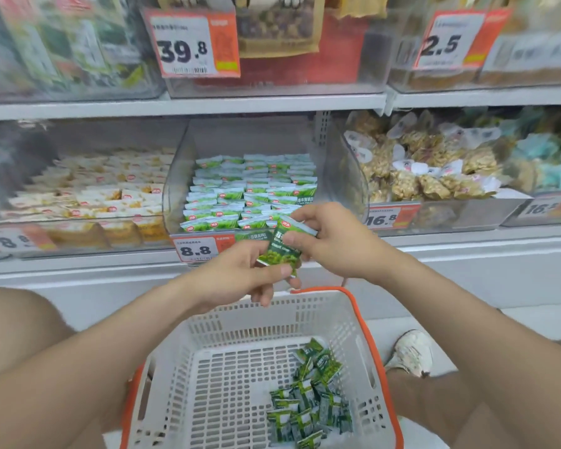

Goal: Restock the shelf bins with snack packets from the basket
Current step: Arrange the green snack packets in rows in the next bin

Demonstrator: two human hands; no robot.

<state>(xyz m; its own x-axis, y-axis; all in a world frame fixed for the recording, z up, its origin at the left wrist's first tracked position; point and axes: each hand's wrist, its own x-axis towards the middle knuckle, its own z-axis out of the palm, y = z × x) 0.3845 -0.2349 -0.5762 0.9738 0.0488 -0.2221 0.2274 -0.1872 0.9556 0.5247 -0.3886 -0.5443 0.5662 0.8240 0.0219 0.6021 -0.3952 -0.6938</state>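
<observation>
Left hand (240,273): raised in front of the shelf, above the far rim of the basket; fingers curled; thumb and fingers pinch the lower end of a small stack of green packets.
Right hand (329,243): just right of the left hand; grip closed on the upper end of the same stack, thumb on the front face.
Held packets (280,251): green wrappers with white print, tilted, between both hands, level with the front edge of the centre bin.
Centre bin (178,176): clear plastic, on the middle shelf; filled with rows of matching green-and-white packets lying overlapped.
Price tag (196,251): on the centre bin front, reads 8.8; partly behind the left hand.
Basket (240,322): white perforated plastic with an orange rim, on the floor between the person's legs, directly below the hands.
Loose packets (311,393): a pile of green packets in the right part of the basket floor; the left part is bare.
Left bin (78,196): holds white-and-yellow packets; blurred.
Right bin (418,170): holds clear bags of pale brown snacks; tag reads 16.8.
Upper shelf (182,103): clear bins with tags 39.8 and 2.5; contents blurred.
Shoe (410,353): pale, on the floor right of the basket.
</observation>
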